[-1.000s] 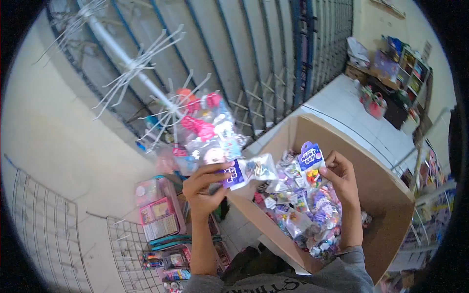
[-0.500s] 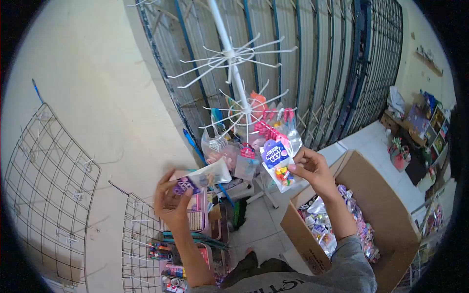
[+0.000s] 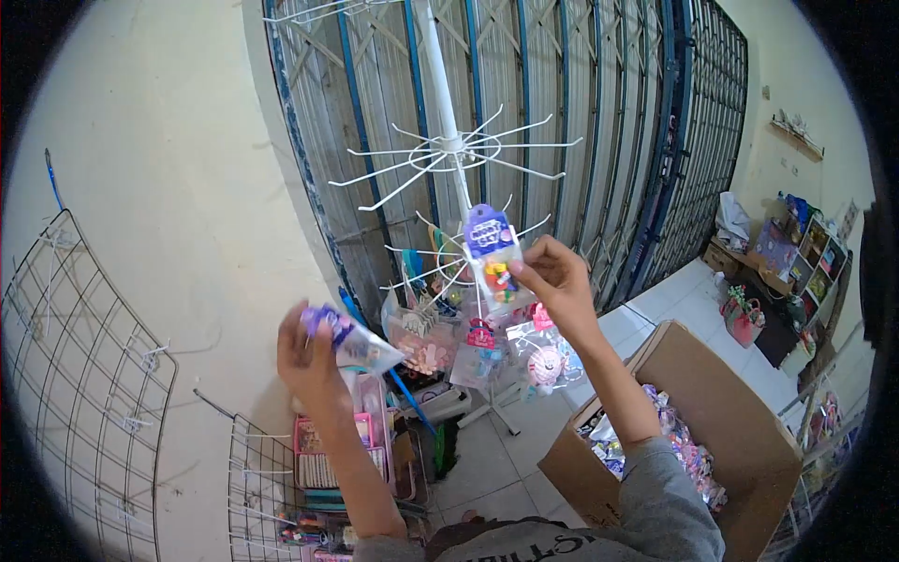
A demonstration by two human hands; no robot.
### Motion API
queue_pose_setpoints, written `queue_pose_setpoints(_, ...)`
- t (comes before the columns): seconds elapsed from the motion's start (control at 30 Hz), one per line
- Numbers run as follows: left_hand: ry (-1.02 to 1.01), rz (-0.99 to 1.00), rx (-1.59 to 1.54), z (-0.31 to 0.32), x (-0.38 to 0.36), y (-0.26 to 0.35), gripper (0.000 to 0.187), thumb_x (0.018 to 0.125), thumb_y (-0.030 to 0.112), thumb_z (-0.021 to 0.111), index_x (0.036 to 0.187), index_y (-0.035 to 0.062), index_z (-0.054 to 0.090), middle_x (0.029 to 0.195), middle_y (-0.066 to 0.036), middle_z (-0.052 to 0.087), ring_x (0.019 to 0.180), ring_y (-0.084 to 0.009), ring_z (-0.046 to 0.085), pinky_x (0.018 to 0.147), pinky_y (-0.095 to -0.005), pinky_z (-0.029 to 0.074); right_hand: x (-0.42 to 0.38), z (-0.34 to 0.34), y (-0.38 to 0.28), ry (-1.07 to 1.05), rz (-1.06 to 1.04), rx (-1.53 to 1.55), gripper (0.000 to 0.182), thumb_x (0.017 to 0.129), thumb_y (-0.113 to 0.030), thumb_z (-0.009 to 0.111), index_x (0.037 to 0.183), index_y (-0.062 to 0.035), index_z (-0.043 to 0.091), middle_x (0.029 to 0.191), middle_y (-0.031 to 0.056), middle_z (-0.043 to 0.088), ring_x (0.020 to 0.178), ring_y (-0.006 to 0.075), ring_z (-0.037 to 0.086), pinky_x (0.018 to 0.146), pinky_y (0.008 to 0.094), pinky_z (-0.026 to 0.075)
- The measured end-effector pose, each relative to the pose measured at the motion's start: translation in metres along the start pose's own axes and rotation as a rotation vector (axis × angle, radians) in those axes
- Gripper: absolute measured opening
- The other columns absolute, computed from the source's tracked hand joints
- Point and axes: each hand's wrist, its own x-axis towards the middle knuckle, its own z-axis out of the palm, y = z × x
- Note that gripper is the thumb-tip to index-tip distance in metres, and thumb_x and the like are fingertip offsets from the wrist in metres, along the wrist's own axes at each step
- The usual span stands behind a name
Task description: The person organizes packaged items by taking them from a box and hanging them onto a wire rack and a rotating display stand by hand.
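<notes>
Lifting high now, the right hand [image 3: 552,276] is pinching a small clear plastic packet with a purple header card [image 3: 493,258] between thumb and fingers, holding it up against the white wire spinner rack [image 3: 449,155], right among the middle ring of pegs. The left hand [image 3: 309,351] is closed around a second clear packet with a purple printed card [image 3: 348,339], holding it out low on the left, well apart from the rack and close to the cream wall. Hanging packets of pink trinkets [image 3: 473,342] are already crowding the lower pegs, and the open brown cardboard box of wrapped packets [image 3: 712,421] is sitting near right on the tiled floor. Risk here, as I judge it: the header hole could miss the thin peg tip and the packet could slip from that light pinch, or a nudge could set the rack turning and knock its neighbours loose. Compared with half a second ago, the right hand has climbed from the lower tier to the tier above, the left hand has risen and tilted its packet, and the view has swung upward.
</notes>
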Motion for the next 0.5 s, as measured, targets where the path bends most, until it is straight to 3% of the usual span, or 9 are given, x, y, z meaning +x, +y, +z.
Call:
queue_pose_setpoints(0.17,-0.247,0.001,-0.034,0.03,0.043,-0.017,0.025,0.074,0.003,0.053,0.097,-0.0042,0.048,0.087,-0.01,0.053,0.079,-0.0117,0.051,0.07,-0.0209,0.04,0.009,0.011,0.005,0.042,-0.043,-0.057,0.013,0.072,-0.004,0.057,0.069,-0.0007,0.045,0.065,0.001,0.051,0.061,0.0036,0.05,0.053,0.0171,0.04)
queue_pose_setpoints(0.3,-0.285,0.083,-0.012,0.04,0.076,-0.047,0.025,0.075,0.003,0.052,0.098,-0.0038,0.049,0.091,-0.01,0.053,0.082,-0.0106,0.05,0.07,-0.0202,0.04,0.011,0.01,0.009,0.041,-0.009,-0.151,0.014,0.074,-0.005,0.056,0.07,-0.0014,0.043,0.069,0.002,0.052,0.063,0.0039,0.049,0.053,0.0167,0.039)
queue_pose_setpoints(0.5,-0.377,0.041,-0.052,0.056,0.089,-0.058,0.027,0.075,0.004,0.052,0.1,-0.0043,0.047,0.089,-0.008,0.052,0.077,-0.0087,0.05,0.068,-0.0193,0.04,0.01,0.017,0.006,0.061,-0.025,-0.253,0.011,0.073,-0.001,0.054,0.069,0.0008,0.043,0.067,0.0031,0.052,0.06,0.004,0.05,0.047,0.0163,0.039)
